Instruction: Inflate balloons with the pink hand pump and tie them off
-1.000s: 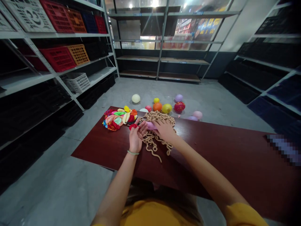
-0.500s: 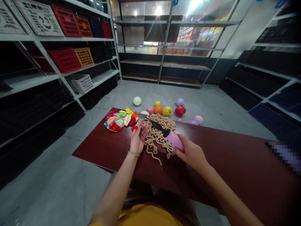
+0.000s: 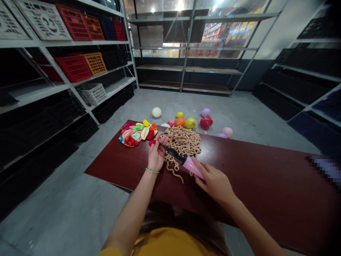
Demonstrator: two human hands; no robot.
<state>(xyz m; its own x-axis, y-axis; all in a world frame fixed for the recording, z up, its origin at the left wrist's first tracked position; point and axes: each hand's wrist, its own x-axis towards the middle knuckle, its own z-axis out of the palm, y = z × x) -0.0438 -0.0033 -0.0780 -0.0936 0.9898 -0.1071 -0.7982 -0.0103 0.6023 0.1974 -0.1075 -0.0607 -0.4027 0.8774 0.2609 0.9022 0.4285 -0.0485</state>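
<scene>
Left shelving unit (image 3: 80,43), pale metal. Upper tier: white crate (image 3: 44,19), pierced side; upper red crate (image 3: 73,23) alongside. Middle tier: lower red crate (image 3: 73,69), beside orange crate (image 3: 95,63). Below: white basket (image 3: 93,94). Rear: metal rack (image 3: 213,70), several tiers. Floor (image 3: 128,106): grey. Tabletop (image 3: 253,170): dark red-brown, bearing one heap of tan cord (image 3: 183,140).

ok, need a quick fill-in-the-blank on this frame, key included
The right hand holds a pump with a ____ nozzle.
The left hand holds a ____ balloon.
The heap of limp balloons lies to the ____ of the tan cord.
The inflated balloons rest on the ____.
Missing words: black; red; left; floor.
</scene>
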